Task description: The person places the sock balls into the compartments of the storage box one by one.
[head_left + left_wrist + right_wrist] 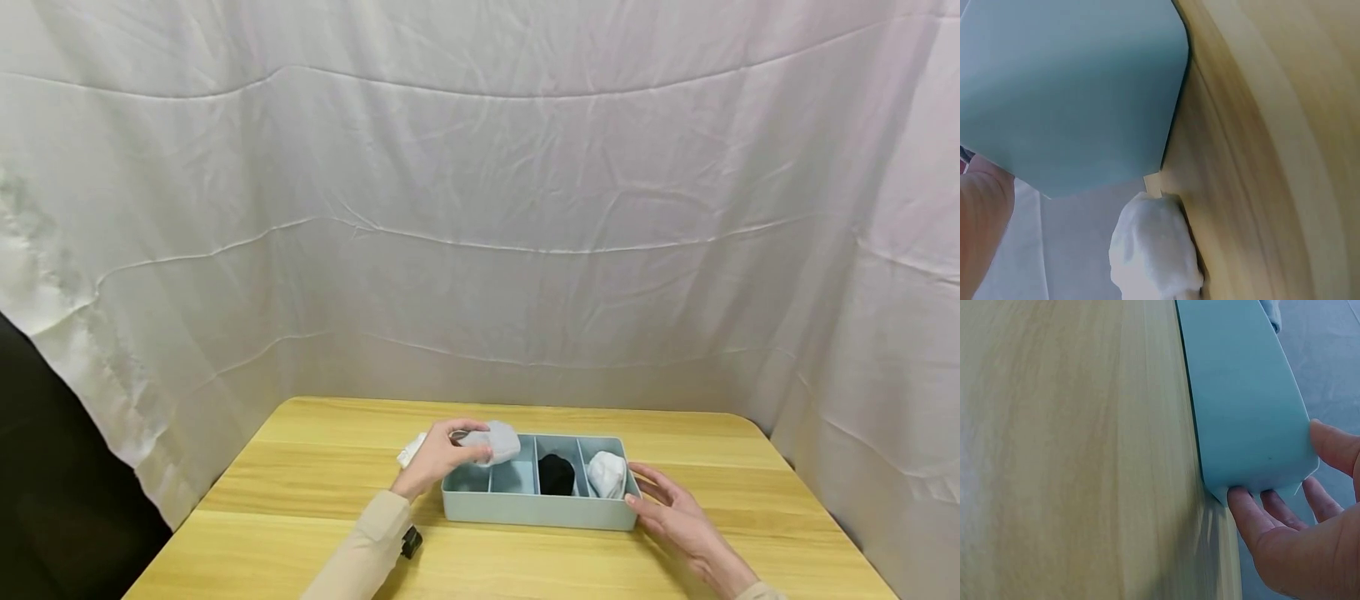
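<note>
My left hand (435, 460) pinches a light grey cloth bundle (501, 442) between thumb and fingers, over the left part of a pale blue divided box (540, 510). Two left compartments under and beside that bundle show bare floor. A black cloth bundle (557, 475) sits in the third compartment, and a white cloth bundle (607, 474) fills the rightmost one. At the box's right end, my right hand (678, 521) holds the corner, thumb at the rim (1310, 434) and fingers against the end wall. In the left wrist view, the grey bundle is hidden behind the box.
Another white cloth bundle (1154, 250) lies on the wooden table (322, 467), left of the box and partly behind my left hand in the head view. Pale curtains (525, 292) hang behind and at both sides of the table.
</note>
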